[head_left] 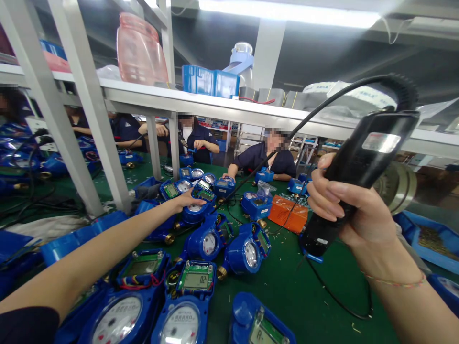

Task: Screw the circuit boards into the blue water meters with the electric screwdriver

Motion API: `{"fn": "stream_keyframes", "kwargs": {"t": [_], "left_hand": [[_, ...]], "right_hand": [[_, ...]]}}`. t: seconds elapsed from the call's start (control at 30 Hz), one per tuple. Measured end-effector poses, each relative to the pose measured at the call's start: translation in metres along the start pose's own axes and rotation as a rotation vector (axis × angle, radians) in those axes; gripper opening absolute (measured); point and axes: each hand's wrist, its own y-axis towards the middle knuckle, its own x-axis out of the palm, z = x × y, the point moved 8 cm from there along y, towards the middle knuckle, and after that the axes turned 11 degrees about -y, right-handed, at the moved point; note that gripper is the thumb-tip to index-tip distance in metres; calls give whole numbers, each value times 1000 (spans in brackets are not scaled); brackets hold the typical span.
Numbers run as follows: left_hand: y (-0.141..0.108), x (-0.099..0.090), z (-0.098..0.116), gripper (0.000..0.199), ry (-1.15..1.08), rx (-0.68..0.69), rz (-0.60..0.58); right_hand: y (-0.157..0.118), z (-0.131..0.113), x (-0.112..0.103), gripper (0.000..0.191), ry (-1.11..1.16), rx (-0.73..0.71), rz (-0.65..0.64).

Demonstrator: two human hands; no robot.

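Right hand (346,203) clamped on black corded handheld unit (373,153), long axis tilted up toward far right, lower end over the green desk (304,296). Left hand (188,199) open, fingers spread on a blue water meter (193,215), mid-desk, far left of the unit. Ten-plus blue water meters (210,241) around; overlap hides exact count.

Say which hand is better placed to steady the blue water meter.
Left, probably: the left hand rests on the blue water meter, while the right hand grips a black electric screwdriver.
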Motion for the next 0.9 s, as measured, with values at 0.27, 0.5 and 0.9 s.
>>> {"fn": "stream_keyframes", "kwargs": {"t": [0.27,0.5,0.9], "left_hand": [[-24,-5,50,39,403,178,-81],[-76,48,78,29,638,331,-258],[-203,52,98,23,791,550,-260]], "right_hand": [[4,-23,11,28,-35,-79,-11],[-11,-30,27,24,54,-70,-28],[-86,-39,10,25,30,8,44]]}}
